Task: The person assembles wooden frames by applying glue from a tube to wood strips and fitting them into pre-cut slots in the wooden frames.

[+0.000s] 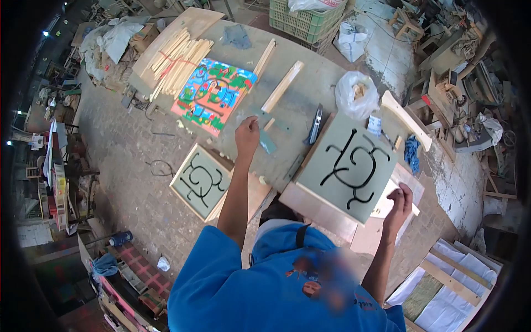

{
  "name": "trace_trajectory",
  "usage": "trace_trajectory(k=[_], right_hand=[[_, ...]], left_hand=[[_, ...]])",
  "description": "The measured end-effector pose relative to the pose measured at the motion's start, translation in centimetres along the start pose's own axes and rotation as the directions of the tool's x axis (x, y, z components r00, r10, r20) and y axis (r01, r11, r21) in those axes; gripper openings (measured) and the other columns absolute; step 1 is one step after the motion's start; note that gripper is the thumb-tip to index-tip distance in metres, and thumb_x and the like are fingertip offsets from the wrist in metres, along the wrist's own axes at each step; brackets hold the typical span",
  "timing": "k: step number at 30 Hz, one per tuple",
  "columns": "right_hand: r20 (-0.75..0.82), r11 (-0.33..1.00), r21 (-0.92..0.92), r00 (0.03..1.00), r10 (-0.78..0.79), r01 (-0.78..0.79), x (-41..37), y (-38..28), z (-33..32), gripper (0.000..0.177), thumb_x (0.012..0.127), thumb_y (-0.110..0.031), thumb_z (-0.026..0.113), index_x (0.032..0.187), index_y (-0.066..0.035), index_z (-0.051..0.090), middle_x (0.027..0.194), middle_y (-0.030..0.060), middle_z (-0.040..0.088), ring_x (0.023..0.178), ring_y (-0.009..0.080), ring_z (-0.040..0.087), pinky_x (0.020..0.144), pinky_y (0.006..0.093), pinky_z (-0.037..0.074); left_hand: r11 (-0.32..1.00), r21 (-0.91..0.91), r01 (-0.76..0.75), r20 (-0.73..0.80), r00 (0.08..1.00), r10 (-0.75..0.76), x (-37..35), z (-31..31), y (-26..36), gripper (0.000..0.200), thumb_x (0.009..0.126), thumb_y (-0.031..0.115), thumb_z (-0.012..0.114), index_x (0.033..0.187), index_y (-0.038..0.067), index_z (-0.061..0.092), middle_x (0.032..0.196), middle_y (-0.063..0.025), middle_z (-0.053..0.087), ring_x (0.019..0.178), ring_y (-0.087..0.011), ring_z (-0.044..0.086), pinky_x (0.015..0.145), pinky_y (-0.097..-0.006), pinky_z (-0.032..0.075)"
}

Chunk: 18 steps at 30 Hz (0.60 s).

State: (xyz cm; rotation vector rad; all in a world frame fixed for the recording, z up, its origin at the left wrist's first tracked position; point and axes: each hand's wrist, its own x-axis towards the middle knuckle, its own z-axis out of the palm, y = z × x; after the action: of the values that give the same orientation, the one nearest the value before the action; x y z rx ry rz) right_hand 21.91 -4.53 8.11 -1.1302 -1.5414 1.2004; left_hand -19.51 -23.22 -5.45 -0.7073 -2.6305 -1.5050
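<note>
My left hand point(247, 134) is over the table beside a small green piece point(267, 145), its fingers curled together; whatever they may hold is too small to make out. Below and to its left lies a framed grey board point(200, 181) with curved black grooves. My right hand point(399, 202) is at the lower right edge of a larger grey board point(348, 166) with black curved lines, fingers bent and apart, nothing visible in them. A cutter knife point(315, 124) lies left of that board. A colourful printed board point(214, 95) is farther up the table.
Wooden strips point(180, 63) are piled at the far left of the table point(301, 105). Single strips point(283, 87) lie near its middle. A plastic bag point(357, 95), a pale wooden piece point(406, 120) and a blue cloth point(411, 154) are on the right. A green crate point(307, 22) stands beyond.
</note>
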Motion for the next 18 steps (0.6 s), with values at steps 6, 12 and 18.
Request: trace_trajectory(k=[6, 12, 18], right_hand=[[0.578, 0.996, -0.087, 0.815, 0.053, -0.003, 10.7, -2.2, 18.2, 0.018, 0.093, -0.011, 0.054, 0.098, 0.003, 0.064, 0.08, 0.0063, 0.064, 0.076, 0.0132, 0.059, 0.073, 0.0258, 0.047], [0.668, 0.974, -0.155, 0.744, -0.021, 0.166, 23.7, 8.4, 36.7, 0.023, 0.089, -0.015, 0.055, 0.098, 0.002, 0.067, 0.081, 0.0119, 0.069, 0.076, 0.0195, 0.066, 0.072, 0.0309, 0.051], [0.543, 0.867, -0.401, 0.839, -0.034, 0.295, 30.5, 14.0, 46.4, 0.024, 0.083, -0.018, 0.057, 0.097, -0.005, 0.072, 0.09, 0.0181, 0.07, 0.085, 0.0314, 0.068, 0.078, 0.0362, 0.051]], left_hand=[[0.999, -0.038, 0.029, 0.047, 0.999, -0.027, 3.7, 1.3, -3.3, 0.022, 0.089, 0.01, 0.06, 0.108, 0.0, 0.066, 0.084, -0.0153, 0.068, 0.075, -0.0192, 0.065, 0.071, -0.0308, 0.05], [0.953, -0.148, 0.263, 0.078, 0.964, -0.254, 0.1, -2.4, -5.9, 0.022, 0.091, 0.011, 0.06, 0.108, -0.003, 0.064, 0.09, -0.0129, 0.068, 0.08, -0.0155, 0.063, 0.073, -0.0298, 0.05], [0.804, -0.138, 0.578, 0.111, 0.816, -0.567, -4.4, -8.5, -7.8, 0.025, 0.092, 0.01, 0.056, 0.11, -0.006, 0.063, 0.091, -0.0113, 0.069, 0.083, -0.0156, 0.063, 0.076, -0.0285, 0.049]])
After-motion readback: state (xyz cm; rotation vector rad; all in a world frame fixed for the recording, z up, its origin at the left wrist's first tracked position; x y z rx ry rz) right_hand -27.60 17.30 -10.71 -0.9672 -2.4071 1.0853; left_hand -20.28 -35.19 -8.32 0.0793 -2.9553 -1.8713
